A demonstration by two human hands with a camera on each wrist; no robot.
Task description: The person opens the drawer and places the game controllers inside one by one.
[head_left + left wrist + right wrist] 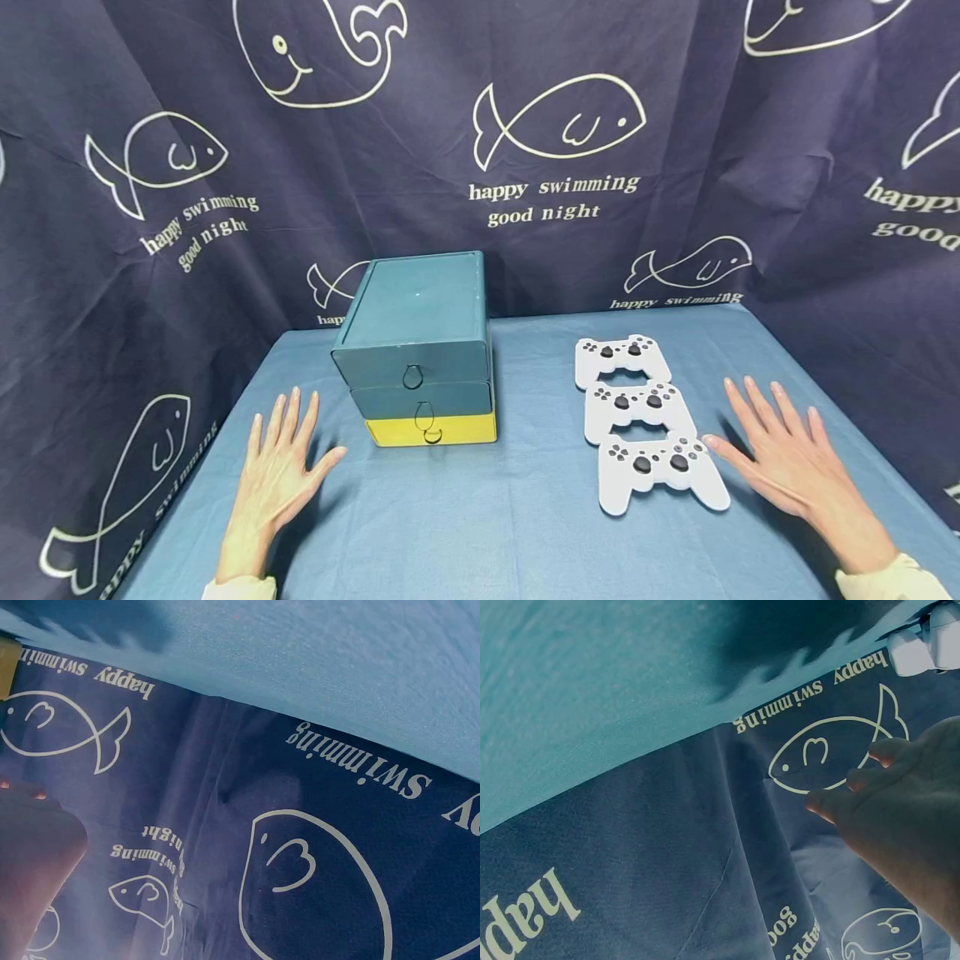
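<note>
My left hand (pixel 281 471) is spread with straight fingers over the left of the table, to the left of a small drawer box (pixel 420 300). It holds nothing; only part of that hand (pixel 37 862) shows in the left wrist view. The box has two teal drawers above a yellow drawer (pixel 457 429), each with a ring pull. My right hand (pixel 787 467) is spread too, holding nothing, right of three white game controllers. The front controller (pixel 626 483) lies nearest; its right edge meets my thumb tip in view, contact unclear. Behind it lie the middle controller (pixel 600 417) and back controller (pixel 588 367).
A blue cloth covers the table (pixel 540 533). Dark blue curtains (pixel 420 183) with white fish and whale drawings stand behind and at both sides. Bare cloth lies between the drawer box and the controllers.
</note>
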